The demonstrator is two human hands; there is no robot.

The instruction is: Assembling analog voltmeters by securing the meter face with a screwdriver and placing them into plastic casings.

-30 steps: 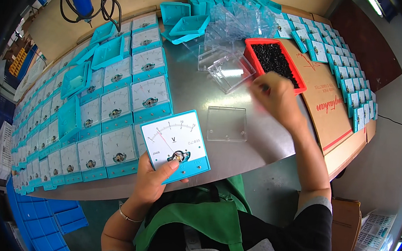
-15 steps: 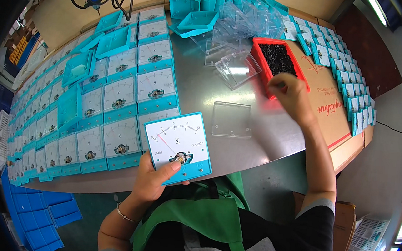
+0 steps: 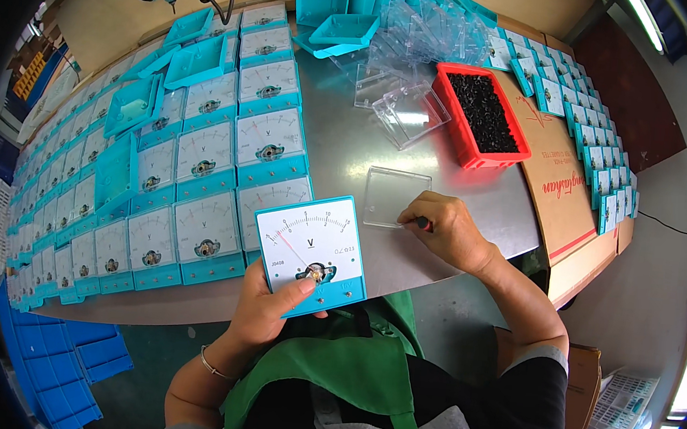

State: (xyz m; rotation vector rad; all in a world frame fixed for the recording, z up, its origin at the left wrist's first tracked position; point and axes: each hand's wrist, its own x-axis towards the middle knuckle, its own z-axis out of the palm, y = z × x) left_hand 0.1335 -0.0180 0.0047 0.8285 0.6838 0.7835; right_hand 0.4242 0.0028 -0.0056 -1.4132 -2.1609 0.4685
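In the head view, taking the clock from the held meter, the left hand (image 3: 266, 302) grips a white-faced, teal-edged meter (image 3: 309, 236) from its seven o'clock corner, the thumb pressed on the face beside the exposed mechanism and the other fingers behind. Between two and three o'clock the right hand (image 3: 458, 234) is nearly closed, thumb and fingers pinching a small dark piece (image 3: 423, 223) whose shape is hard to make out; its fingertips are at the lower right corner of a clear cover (image 3: 390, 192) lying at two o'clock on the metal table (image 3: 334, 132). A red bin (image 3: 491, 160) of black parts (image 3: 483, 116) sits between one and two, a heap of clear covers (image 3: 433, 34) at one, teal casings (image 3: 345, 31) at twelve, and rows of meters (image 3: 204, 153) at ten. More meters (image 3: 580, 121) stand at two on cardboard (image 3: 559, 180).
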